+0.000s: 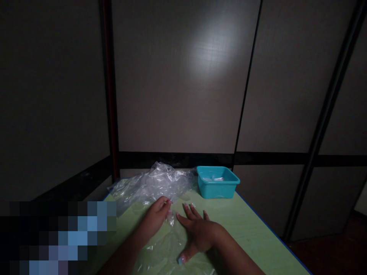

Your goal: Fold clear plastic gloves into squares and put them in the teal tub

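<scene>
Handle the clear plastic (160, 249), lying on the table (258, 236) under the spread right hand (200, 233) and pinched at its bunched far end by the left hand (159, 214), as likely light, limp, slippery and easily torn, gripping by that end.

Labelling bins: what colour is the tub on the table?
Turquoise; the tub shows best in the head view, the only one.

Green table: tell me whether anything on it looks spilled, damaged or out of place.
Nothing visible looks spilled or damaged. Only the heap of clear plastic seems untidy: it lies crumpled across the far-left part of the table, covering some of its edge. The turquoise bin stands upright.
</scene>
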Tool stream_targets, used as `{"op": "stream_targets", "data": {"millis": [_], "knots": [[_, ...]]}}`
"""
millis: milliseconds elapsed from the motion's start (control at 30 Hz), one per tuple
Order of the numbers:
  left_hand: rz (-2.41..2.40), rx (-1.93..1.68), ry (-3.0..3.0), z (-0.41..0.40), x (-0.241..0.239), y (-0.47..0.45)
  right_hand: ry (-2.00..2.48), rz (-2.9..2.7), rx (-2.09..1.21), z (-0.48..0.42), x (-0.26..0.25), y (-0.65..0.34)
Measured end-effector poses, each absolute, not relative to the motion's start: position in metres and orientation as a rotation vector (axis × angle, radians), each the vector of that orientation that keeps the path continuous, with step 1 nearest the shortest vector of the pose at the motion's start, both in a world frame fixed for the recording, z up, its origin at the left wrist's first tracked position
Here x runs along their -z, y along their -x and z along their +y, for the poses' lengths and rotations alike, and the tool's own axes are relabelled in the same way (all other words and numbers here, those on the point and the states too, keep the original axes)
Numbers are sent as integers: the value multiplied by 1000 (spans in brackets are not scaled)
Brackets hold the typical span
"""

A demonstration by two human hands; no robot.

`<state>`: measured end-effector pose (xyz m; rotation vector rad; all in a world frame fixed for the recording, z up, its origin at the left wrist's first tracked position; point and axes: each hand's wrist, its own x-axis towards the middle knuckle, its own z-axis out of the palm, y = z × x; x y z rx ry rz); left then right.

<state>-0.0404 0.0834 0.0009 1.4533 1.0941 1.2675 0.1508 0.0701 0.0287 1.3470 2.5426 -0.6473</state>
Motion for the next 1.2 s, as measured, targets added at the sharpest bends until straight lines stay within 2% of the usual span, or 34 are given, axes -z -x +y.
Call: {"op": "stream_targets", "data": {"millis": [200, 400, 667, 867, 1200], "knots": [[1017, -1234, -981, 80, -12, 50, -1351, 2526, 657, 72, -26, -150], [1109, -1156, -959, 81, -11, 56, -1347, 2534, 653, 72, -27, -152], [1005, -1067, -906, 75, -16, 49, -1363, 2515, 661, 73, -30, -154], [826, -1192, -888, 78, -20, 55, -1372, 2474, 655, 72, -32, -153], [973, -1199, -837, 82, -12, 60, -1375, 2481, 644, 71, -36, -153]]}}
